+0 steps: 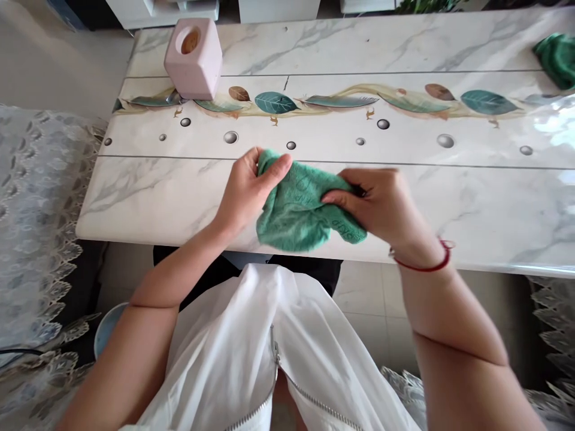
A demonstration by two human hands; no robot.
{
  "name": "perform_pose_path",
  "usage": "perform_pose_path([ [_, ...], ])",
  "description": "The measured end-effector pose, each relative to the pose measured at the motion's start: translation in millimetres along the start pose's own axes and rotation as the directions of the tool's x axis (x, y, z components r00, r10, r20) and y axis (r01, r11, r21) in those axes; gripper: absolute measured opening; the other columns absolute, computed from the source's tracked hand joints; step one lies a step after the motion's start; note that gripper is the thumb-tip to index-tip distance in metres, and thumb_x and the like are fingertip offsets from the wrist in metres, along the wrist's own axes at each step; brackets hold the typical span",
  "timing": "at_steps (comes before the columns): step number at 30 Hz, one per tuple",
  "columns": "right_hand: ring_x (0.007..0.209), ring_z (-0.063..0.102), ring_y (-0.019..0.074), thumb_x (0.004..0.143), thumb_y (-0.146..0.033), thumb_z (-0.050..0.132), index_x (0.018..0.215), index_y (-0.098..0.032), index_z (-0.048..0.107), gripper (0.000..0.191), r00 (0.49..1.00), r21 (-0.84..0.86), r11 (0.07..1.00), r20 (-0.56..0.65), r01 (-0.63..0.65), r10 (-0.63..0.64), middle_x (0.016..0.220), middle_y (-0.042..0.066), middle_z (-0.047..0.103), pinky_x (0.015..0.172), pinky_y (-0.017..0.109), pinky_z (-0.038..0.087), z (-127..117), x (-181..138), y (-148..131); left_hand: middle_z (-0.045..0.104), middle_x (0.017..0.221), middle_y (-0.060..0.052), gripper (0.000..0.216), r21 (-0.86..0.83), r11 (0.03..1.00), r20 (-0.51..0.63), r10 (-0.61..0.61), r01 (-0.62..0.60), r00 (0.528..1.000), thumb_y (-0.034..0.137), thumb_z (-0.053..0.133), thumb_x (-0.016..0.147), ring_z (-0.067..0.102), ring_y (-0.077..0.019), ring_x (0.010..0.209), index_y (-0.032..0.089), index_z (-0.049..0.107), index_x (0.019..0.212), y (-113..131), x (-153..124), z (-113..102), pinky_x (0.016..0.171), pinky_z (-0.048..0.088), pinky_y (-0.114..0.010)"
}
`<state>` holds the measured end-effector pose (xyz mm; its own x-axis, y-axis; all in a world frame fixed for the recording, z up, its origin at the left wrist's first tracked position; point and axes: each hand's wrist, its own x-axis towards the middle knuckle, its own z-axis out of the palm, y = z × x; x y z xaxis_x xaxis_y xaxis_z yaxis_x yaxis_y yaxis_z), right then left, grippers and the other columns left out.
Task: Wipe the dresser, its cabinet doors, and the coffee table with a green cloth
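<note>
White clothing (251,335) with a silver zipper (287,383) is closest to the camera, low in the middle of the view. Two bare arms reach out past it toward the counter (471,203).

Both hands hold a green cloth (299,215) over the near edge of the counter. It is bunched up and soft, and part of it hangs down a little between the hands. The left hand (245,191) has a closed grip on the cloth's left top part, with the thumb pressed on the front of it. The right hand (381,206) also has a closed grip, pinching the cloth's right side with the fingers curled in. A thin red bracelet (426,263) goes around the right wrist.

The counter is white like marble, with a band of painted leaves and small round dots running across it. A pink square holder (193,57) with a round hole on top stands far back on the left, well apart from the hands. Another green cloth (557,57) lies in the far right corner. Lace fabric (40,227) hangs at the left side, beside the counter.
</note>
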<state>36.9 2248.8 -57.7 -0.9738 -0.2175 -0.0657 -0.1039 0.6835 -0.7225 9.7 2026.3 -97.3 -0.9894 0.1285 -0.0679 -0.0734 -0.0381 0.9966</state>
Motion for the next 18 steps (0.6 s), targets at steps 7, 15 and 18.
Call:
perform_pose_path([
  [7,0.083,0.063,0.0194,0.11,-0.051,0.036,0.118,-0.02,0.074,0.05,0.941,-0.45,0.827,0.202,0.336,-0.272,0.116,0.014,0.063,0.071,0.036,0.057,-8,-23,28,0.067,0.087,0.001,0.042,0.098,0.98,0.149,-0.188,0.175,0.971,0.039,0.085,0.086,0.07,-0.0161,0.074,0.023,0.054,0.11,-44,-26,-12,0.065,0.059,-0.028],
  [15,0.158,0.029,0.0479,0.106,-0.043,0.048,0.158,-0.025,0.053,0.056,0.989,-0.588,0.798,0.132,0.135,-0.071,0.172,0.018,0.033,0.114,0.077,0.04,90,-57,85,0.035,0.171,-0.023,0.056,0.674,0.513,0.539,0.152,-0.532,0.829,0.019,0.047,0.105,0.024,-0.0403,0.165,0.019,0.04,0.161,-117,-53,18,0.13,0.03,-0.07],
  [18,0.161,0.022,0.0482,0.103,-0.037,0.049,0.159,-0.024,0.053,0.058,0.972,-0.563,0.805,0.223,0.188,-0.07,0.176,0.016,0.023,0.118,0.082,0.029,107,-42,93,0.019,0.175,-0.03,0.069,0.709,0.446,0.595,0.037,-0.546,0.803,0.032,0.055,0.105,0.013,-0.0518,0.164,0.012,0.032,0.167,-135,-38,35,0.124,0.028,-0.079],
])
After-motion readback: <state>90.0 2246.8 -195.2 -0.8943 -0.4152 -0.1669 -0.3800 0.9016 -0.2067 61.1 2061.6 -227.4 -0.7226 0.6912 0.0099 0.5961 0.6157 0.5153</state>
